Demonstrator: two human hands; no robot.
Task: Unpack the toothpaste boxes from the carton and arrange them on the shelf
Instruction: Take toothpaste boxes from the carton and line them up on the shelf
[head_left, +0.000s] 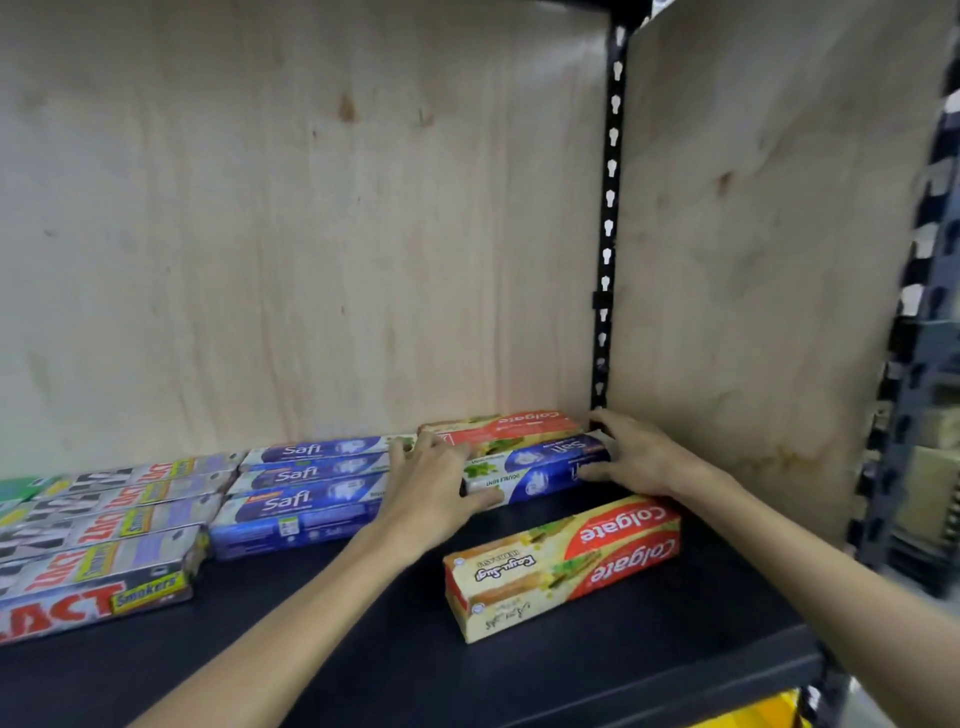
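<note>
A blue Safi toothpaste box (540, 470) lies on the dark shelf (571, 670) near the back right corner. My left hand (431, 483) grips its left end and my right hand (634, 454) grips its right end. Behind it a red Colgate box (504, 428) lies against the back panel. In front, two Colgate boxes (563, 564) lie side by side, apart from both hands. To the left sit a row of Safi boxes (306, 491) and several red-and-grey Smokers boxes (98, 551). The carton is out of view.
A plywood back panel (311, 234) and a plywood side panel (753, 260) wall in the shelf. A black slotted upright (609, 223) stands in the corner. Another rack (919, 364) shows at the far right. Something yellow (748, 714) shows below the shelf edge.
</note>
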